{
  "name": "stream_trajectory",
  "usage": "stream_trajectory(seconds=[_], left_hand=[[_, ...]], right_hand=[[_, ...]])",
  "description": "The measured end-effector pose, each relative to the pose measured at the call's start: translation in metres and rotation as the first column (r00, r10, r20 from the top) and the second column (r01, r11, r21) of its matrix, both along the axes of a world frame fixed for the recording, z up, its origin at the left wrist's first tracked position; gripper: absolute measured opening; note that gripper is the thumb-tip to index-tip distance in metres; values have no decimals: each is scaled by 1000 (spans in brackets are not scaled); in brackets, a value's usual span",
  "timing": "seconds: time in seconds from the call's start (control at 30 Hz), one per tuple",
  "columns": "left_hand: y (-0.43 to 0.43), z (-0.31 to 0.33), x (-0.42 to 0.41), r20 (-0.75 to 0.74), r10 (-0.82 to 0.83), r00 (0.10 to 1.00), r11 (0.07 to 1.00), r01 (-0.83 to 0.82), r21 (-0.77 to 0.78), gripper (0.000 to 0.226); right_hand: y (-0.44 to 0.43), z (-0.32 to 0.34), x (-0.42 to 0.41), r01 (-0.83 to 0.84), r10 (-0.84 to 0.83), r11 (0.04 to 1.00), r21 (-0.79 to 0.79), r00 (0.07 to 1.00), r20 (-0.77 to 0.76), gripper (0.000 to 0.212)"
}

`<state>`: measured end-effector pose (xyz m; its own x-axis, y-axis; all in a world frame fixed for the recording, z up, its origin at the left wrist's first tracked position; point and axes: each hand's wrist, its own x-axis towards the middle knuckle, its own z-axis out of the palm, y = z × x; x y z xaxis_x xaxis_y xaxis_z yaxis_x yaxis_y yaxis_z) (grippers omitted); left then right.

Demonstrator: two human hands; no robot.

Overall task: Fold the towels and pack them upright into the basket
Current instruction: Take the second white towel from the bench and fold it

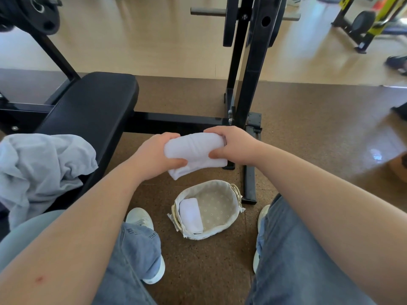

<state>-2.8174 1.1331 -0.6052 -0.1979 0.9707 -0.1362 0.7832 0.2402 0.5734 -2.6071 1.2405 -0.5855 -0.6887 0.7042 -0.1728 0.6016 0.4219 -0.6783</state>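
1. Nearest of all: two bare forearms reaching forward over legs in blue jeans [297, 260].
2. Far left: crumpled pale grey towel [41, 168], heaped on the near end of a black padded tabletop [92, 106].
3. Next, left hand [154, 157] gripping the left end of a white folded towel [196, 150]. Fingers curled over the far side, thumb pinching the near face from below.
4. White folded towel held in the air between both hands, roughly level, one loose lower corner hanging down by the left hand. Above the floor, clear of the basket.
5. Right hand [233, 146] clamped on the towel's right end. Fingers wrapped over the top edge and pressed together, thumb pushed into the near face.
6. Lower down, on the brown speckled floor [308, 128]: oval woven basket [222, 230] with a pale dotted cloth liner, set between a left shoe [139, 217] and a right shoe [263, 216], both white.
7. Inside the basket: a second folded white towel [190, 214], tucked against the left wall. Hard to tell whether on edge or lying flat.
8. Behind the right hand: black steel rack upright [248, 84], foot bolted to a crossbar running left to the tabletop's frame.
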Motion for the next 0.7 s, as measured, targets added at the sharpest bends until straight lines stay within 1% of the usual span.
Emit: stream_trajectory(seconds=[0.03, 0.07, 0.2, 0.27, 0.33, 0.43, 0.5, 0.6, 0.63, 0.7], left_hand=[[-1, -1, -2, -15, 9, 1000, 1000, -9, 4, 54], [-2, -1, -3, 6, 50, 999, 999, -50, 10, 53], [0, 3, -2, 140, 236, 961, 967, -247, 62, 54], [1, 4, 1, 262, 247, 933, 959, -274, 72, 53], [0, 5, 3, 369, 177, 913, 978, -206, 39, 51], [-3, 3, 7, 348, 31, 937, 998, -10, -63, 51], [-4, 2, 9, 321, 2, 947, 996, 28, -90, 49], [-6, 2, 7, 302, -14, 953, 996, 39, -78, 46], [-7, 3, 6, 311, -27, 950, 996, 52, -74, 45], [-8, 4, 4, 339, -54, 939, 994, 84, -73, 43]], right_hand=[[2, 0, 2, 18, -19, 1000, -13, 1000, -22, 59], [5, 0, 4, 38, -40, 999, -31, 998, -44, 54], [7, 2, 3, 121, -140, 977, -175, 985, -99, 44], [5, 1, 1, 154, -176, 970, -186, 979, -105, 38], [2, 0, 0, 177, -199, 967, -183, 974, -110, 38], [2, 2, -1, 211, -240, 957, -200, 962, -130, 41], [2, 4, 0, 202, -235, 952, -231, 963, -128, 41], [1, 4, 4, 109, -179, 912, -395, 973, -146, 35], [1, 4, 6, 76, -149, 903, -422, 978, -143, 40], [1, 4, 9, 24, -83, 908, -418, 989, -124, 51]])
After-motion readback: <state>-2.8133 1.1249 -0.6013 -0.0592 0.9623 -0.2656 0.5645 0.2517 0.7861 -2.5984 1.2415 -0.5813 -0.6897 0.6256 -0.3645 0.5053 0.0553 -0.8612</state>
